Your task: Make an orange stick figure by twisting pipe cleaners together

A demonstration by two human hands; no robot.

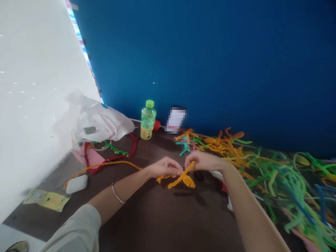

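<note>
Left hand (pixel 165 167), right hand (pixel 203 161) — both pinching a twisted orange pipe cleaner (pixel 183 177); heap of pipe cleaners (pixel 275 178) just beyond the right wrist.

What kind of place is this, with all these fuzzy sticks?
Probably a craft corner: piles of pipe cleaners, an orange one in the right hand, and a blue wall behind.

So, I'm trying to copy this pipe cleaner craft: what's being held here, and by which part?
The right hand pinches the upper end of a twisted orange pipe cleaner between its fingers. The left hand seems to pinch it lower down, but that hold is partly hidden.
</note>
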